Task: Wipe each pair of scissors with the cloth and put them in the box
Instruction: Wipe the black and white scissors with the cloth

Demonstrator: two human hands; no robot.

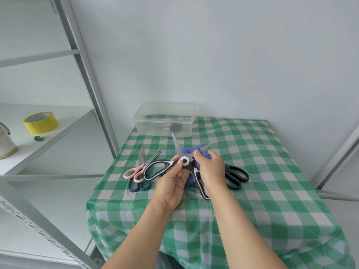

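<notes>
Black-and-white kitchen scissors are spread wide open above the table. My left hand grips them near the pivot and one handle. My right hand pinches a blue cloth around the right blade. Pink-handled scissors and dark teal-handled scissors lie crossed to the left. Black scissors lie to the right, partly behind my right hand. The clear plastic box stands at the table's far edge with a dark object inside.
The table wears a green-and-white checked cloth. A grey metal shelf to the left carries a yellow tape roll and a pale container. White walls close in behind and on the right.
</notes>
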